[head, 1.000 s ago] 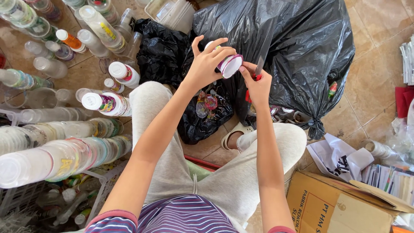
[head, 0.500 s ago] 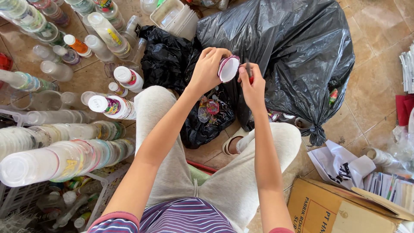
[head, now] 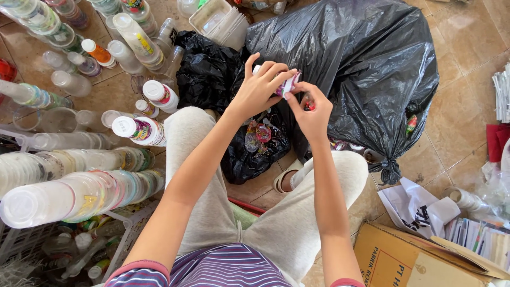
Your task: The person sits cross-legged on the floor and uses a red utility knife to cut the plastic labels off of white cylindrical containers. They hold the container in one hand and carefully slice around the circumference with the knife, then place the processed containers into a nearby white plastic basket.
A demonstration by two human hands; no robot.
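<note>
While the earlier head-view frames show the small white plastic cup with its pink label [head: 280,83] turned mouth-up toward the camera, it now lies sideways and is mostly hidden by fingers, just above the middle of the frame. The left hand [head: 258,90] wraps around it, fingers curled over its top and pressed against it. The right hand [head: 311,111] has moved closer, and its thumb and forefinger pinch the cup's pink edge; a small red thing [head: 308,106] shows under its fingers, too small to make out.

Behind both hands, filling the upper right, sits a large tied black plastic bag [head: 372,64]. A smaller open black plastic bag [head: 249,154] lies below the hands between the knees in light grey trousers [head: 297,223], with crumpled colourful wrappers [head: 257,134] inside. At the left edge, long stacks of clear plastic cups [head: 69,194] lie on their sides over a white plastic crate [head: 26,242], and clear bottles [head: 133,34] stand on the tan tiled floor [head: 462,122] at upper left. A brown cardboard box [head: 404,260] fills the lower right corner, beside crumpled white paper [head: 419,204].
</note>
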